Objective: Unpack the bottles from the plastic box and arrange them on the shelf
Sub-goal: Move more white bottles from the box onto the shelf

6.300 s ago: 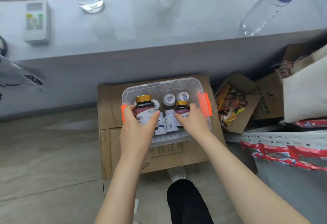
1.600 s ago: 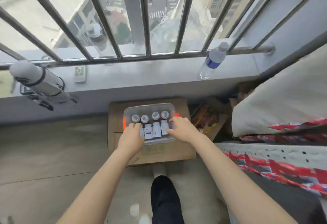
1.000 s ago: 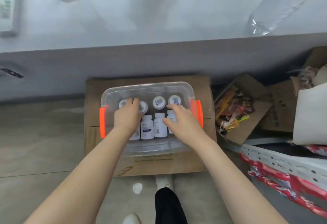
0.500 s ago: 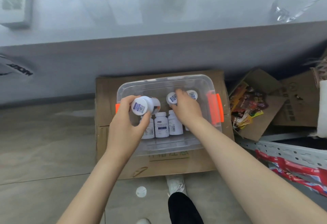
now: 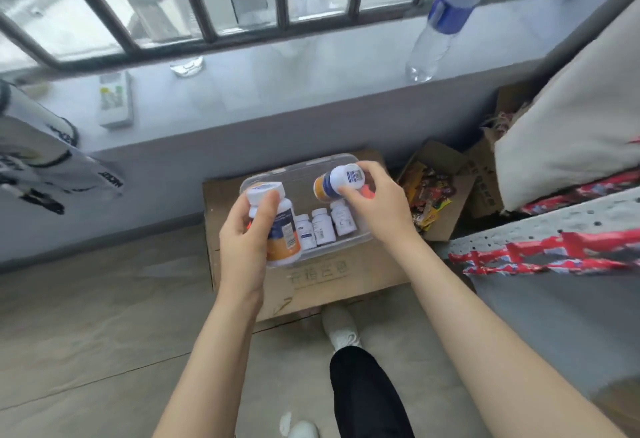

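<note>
A clear plastic box [image 5: 304,169] with orange latches sits on a cardboard carton [image 5: 322,275] on the floor. My left hand [image 5: 247,230] grips a white-capped bottle with a blue and orange label [image 5: 282,230], lifted above the box's left side. My right hand [image 5: 377,209] holds a matching bottle [image 5: 337,181] by its cap end, tilted, over the box's right side. Three small white bottles [image 5: 322,224] still stand in a row inside the box. The grey window ledge [image 5: 277,81] runs behind the box.
On the ledge stand a water bottle [image 5: 441,20], a remote control [image 5: 116,100] and a glass [image 5: 187,65]. Open cartons with snack packets [image 5: 429,195] lie right of the box. A white bundle [image 5: 571,119] and a taped metal rail [image 5: 554,240] fill the right side. My shoe [image 5: 341,328] is below the carton.
Both hands have lifted a large bottle each up out of the box; half a second ago they were still down among the bottles. The view has tipped up toward the window.
</note>
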